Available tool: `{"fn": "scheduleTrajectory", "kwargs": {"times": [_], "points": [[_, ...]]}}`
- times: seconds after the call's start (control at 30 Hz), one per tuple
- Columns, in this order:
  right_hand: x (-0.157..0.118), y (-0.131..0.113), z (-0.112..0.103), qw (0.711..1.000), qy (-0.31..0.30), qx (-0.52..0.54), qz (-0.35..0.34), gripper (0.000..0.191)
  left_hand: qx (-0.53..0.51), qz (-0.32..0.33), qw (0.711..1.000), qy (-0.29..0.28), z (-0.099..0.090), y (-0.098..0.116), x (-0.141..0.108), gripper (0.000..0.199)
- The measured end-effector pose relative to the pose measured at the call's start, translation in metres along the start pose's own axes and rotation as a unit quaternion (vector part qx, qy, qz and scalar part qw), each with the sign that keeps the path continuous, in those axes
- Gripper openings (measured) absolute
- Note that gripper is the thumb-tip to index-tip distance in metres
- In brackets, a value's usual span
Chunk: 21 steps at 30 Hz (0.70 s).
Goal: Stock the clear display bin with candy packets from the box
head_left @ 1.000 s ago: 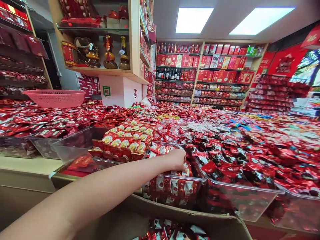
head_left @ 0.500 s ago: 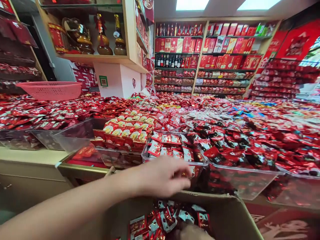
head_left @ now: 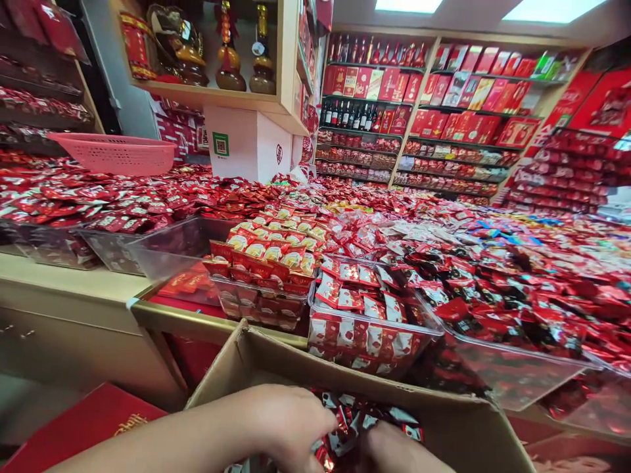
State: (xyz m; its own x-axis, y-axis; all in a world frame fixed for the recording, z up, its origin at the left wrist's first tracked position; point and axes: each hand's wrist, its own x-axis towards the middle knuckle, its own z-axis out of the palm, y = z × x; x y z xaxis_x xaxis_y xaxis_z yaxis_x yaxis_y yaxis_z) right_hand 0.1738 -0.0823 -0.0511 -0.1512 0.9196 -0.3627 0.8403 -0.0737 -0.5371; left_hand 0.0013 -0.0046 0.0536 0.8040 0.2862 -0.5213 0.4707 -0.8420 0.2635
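My left hand (head_left: 298, 424) is down inside an open cardboard box (head_left: 458, 420), over red and white wrapped packets (head_left: 345, 420). Its fingers curl downward among the packets, and their tips are hidden. Beside it on the right, my right hand (head_left: 394, 450) reaches into the same pile, blurred, its fingers out of sight. Just beyond the box stands a clear bin (head_left: 374, 335) with similar packets laid in rows. To its left, another bin holds red packets with yellow pictures (head_left: 266, 253).
A pink basket (head_left: 118, 154) rests on heaped packets at the left. Clear bins (head_left: 517, 361) line the counter edge to the right. A red box (head_left: 83, 433) is at lower left. Shelves with bottles and boxes (head_left: 369, 85) stand behind.
My left hand has moved down from above the clear bin into the cardboard box. My right hand remains among the packets. The view has shifted, showing more of the box and the red box.
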Motion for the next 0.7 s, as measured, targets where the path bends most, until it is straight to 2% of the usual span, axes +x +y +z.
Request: {"fn": "scheduleTrajectory", "kwargs": {"times": [0.1, 0.17, 0.2, 0.27, 0.37, 0.43, 0.47, 0.6, 0.7], "points": [[-0.015, -0.019, -0.034, 0.995, 0.067, 0.078, -0.004, 0.011, -0.059, 0.005, 0.997, 0.046, -0.002, -0.002, -0.002, 0.053], [-0.023, -0.028, -0.049, 0.976, 0.1, 0.193, -0.031, 0.003, -0.138, 0.027, 0.988, 0.067, -0.002, 0.001, 0.0, 0.052], [-0.027, -0.031, -0.054, 0.96, 0.108, 0.252, -0.049, 0.007, -0.19, 0.041, 0.978, 0.076, -0.002, 0.003, 0.002, 0.049], [-0.033, -0.034, -0.059, 0.924, 0.123, 0.356, -0.067, 0.018, -0.321, 0.062, 0.942, 0.079, 0.0, 0.007, 0.006, 0.038], [-0.041, -0.034, -0.06, 0.871, 0.165, 0.46, -0.055, 0.023, -0.508, 0.097, 0.853, 0.064, 0.002, 0.014, 0.012, 0.019], [-0.043, -0.033, -0.06, 0.839, 0.188, 0.51, -0.04, 0.025, -0.574, 0.113, 0.808, 0.065, 0.002, 0.017, 0.013, 0.013], [-0.044, -0.033, -0.06, 0.828, 0.192, 0.526, -0.036, 0.026, -0.587, 0.114, 0.798, 0.073, 0.002, 0.018, 0.014, 0.014], [-0.044, -0.032, -0.059, 0.822, 0.184, 0.537, -0.041, 0.023, -0.573, 0.08, 0.809, 0.106, -0.004, 0.019, 0.011, 0.031], [-0.045, -0.031, -0.06, 0.821, 0.192, 0.536, -0.047, 0.022, -0.571, 0.066, 0.809, 0.121, -0.007, 0.021, 0.009, 0.035]]}}
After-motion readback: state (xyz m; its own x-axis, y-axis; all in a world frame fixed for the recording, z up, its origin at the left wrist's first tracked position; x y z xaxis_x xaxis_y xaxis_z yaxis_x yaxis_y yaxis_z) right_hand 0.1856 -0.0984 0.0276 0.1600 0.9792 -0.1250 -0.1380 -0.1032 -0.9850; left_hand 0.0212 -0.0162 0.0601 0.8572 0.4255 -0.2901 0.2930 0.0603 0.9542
